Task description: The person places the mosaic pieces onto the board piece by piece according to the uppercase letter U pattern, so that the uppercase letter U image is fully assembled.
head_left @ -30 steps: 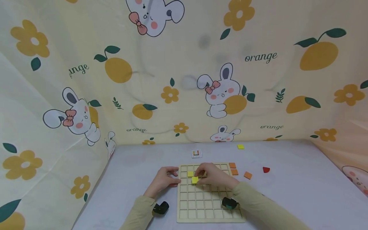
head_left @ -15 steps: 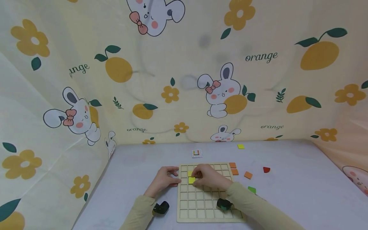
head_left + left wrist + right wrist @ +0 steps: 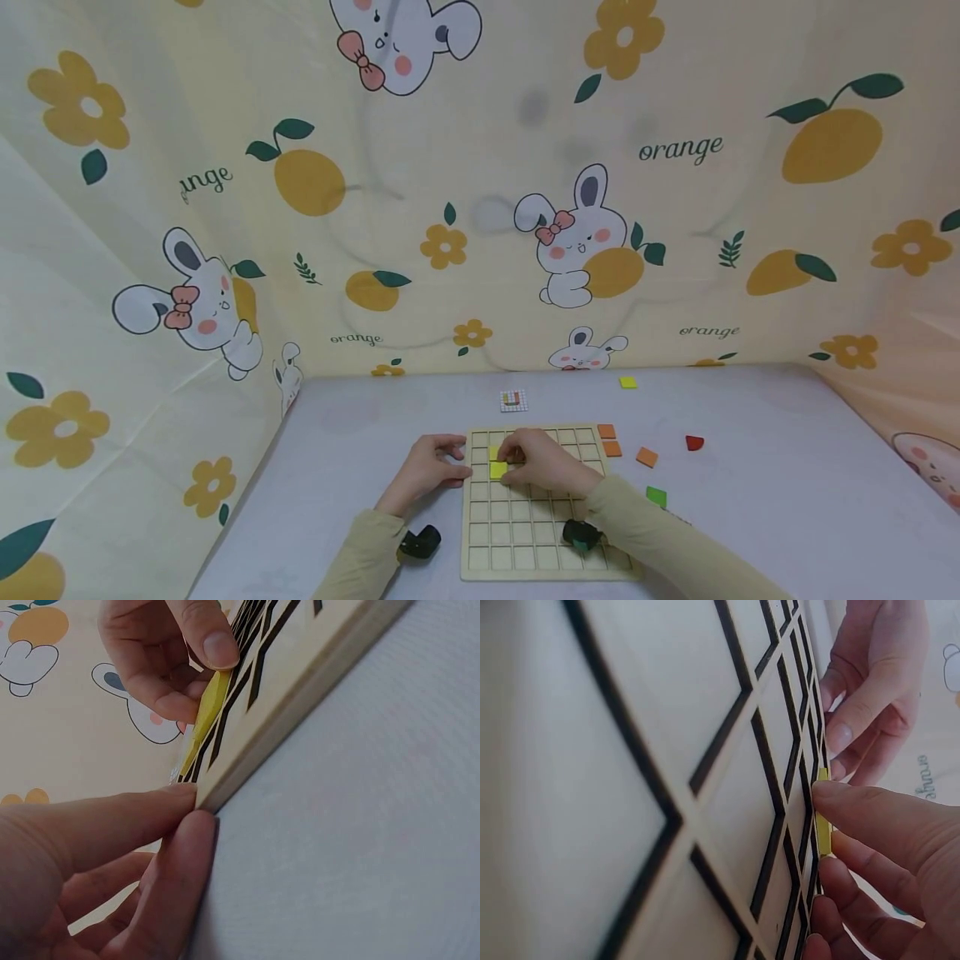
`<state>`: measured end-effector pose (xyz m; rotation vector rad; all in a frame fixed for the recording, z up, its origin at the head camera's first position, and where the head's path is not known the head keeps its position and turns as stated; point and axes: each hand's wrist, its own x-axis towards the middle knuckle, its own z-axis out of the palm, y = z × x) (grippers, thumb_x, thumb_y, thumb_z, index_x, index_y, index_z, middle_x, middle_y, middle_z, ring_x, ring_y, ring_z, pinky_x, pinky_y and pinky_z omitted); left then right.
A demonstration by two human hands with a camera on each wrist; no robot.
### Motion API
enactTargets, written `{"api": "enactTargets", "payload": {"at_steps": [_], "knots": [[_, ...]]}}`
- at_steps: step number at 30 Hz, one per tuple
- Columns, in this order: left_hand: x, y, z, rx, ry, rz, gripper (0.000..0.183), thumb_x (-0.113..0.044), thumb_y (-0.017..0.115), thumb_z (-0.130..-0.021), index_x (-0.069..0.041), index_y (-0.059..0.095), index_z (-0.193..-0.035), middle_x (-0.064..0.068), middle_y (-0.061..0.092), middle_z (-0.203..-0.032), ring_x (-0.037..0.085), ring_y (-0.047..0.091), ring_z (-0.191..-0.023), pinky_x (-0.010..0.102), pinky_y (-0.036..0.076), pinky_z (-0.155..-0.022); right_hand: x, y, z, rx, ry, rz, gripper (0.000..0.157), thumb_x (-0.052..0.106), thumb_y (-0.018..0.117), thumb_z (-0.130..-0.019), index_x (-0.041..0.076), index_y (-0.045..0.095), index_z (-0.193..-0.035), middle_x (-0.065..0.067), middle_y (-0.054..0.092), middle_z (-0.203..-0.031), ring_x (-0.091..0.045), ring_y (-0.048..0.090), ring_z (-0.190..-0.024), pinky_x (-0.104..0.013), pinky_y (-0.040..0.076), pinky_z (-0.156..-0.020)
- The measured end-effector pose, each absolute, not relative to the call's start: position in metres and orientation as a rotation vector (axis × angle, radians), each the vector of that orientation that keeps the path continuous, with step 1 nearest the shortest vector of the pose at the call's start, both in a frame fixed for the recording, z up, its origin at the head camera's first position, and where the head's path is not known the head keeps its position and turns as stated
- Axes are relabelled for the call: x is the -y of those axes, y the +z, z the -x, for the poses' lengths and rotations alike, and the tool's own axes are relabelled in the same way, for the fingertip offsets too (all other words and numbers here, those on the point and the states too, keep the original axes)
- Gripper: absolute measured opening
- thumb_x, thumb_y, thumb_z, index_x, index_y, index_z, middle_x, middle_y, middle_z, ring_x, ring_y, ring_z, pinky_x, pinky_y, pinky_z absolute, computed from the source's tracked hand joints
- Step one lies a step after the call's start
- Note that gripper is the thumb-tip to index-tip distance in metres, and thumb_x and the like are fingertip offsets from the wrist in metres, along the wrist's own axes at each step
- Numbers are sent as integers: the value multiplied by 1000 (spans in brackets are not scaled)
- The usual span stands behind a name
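Note:
A pale wooden grid board (image 3: pixel 498 533) with square cells lies on the table. My left hand (image 3: pixel 426 472) is at its left edge, thumb and fingertips holding the rim. Over the upper left cells my right hand (image 3: pixel 551 461) pinches a yellow square tile (image 3: pixel 498 471) between thumb and fingers. That tile is in the third column's neighbourhood at the left, second row down. In the right wrist view the tile (image 3: pixel 823 823) looks slightly tipped at the grid. Just behind it another yellow tile (image 3: pixel 494 452) sits in the board, partly covered by the right fingers.
Right of the board lie orange square tiles (image 3: pixel 647 457), a red rounded piece (image 3: pixel 694 443) and a green tile (image 3: pixel 656 497). A yellow tile (image 3: pixel 627 382) is farther back. Behind the board sits a small pattern card (image 3: pixel 513 401). A printed cloth (image 3: pixel 480 167) hangs behind the table.
My right hand has shifted left with the yellow tile, bringing it under the other yellow tile. The green tile has come into view from behind the right sleeve. The left hand has stayed put.

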<state>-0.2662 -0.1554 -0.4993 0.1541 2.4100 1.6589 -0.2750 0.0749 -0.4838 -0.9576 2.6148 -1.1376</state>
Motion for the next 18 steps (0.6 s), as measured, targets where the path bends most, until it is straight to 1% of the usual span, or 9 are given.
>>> {"api": "enactTargets", "payload": {"at_steps": [3, 8, 11, 13, 18], "knots": [[155, -499, 266, -2413, 1655, -149, 56, 1, 79, -74, 3, 57, -126, 10, 59, -93, 15, 62, -63, 30, 59, -60, -74, -483, 274, -2613, -1143, 954, 21, 12, 81, -77, 9, 67, -93, 1, 60, -85, -18, 53, -76, -26, 47, -66], [155, -499, 265, -2419, 1642, -139, 56, 0, 79, -74, 2, 58, -126, 9, 59, -92, 15, 62, -62, 29, 59, -59, -75, -483, 275, -2613, -1135, 946, 21, 14, 81, -77, 10, 66, -93, 1, 60, -85, -16, 53, -76, -26, 48, -67], [156, -499, 266, -2421, 1642, -142, 56, 0, 79, -74, 2, 58, -126, 9, 59, -93, 15, 62, -62, 29, 59, -59, -77, -481, 276, -2604, -1137, 950, 22, 14, 80, -78, 9, 66, -94, 0, 60, -85, -16, 53, -77, -26, 48, -66], [156, -499, 266, -2426, 1641, -149, 56, 0, 79, -74, 2, 58, -126, 9, 59, -93, 15, 61, -63, 29, 59, -59, -81, -477, 277, -2599, -1140, 957, 22, 13, 79, -79, 8, 66, -97, -2, 61, -88, -18, 54, -79, -26, 48, -67], [155, -499, 266, -2433, 1638, -153, 56, 1, 79, -74, 2, 57, -126, 10, 58, -93, 14, 61, -64, 29, 59, -59, -101, -462, 284, -2609, -1186, 1029, 25, 8, 74, -83, 3, 65, -106, -9, 63, -97, -27, 56, -89, -33, 49, -72]]}}
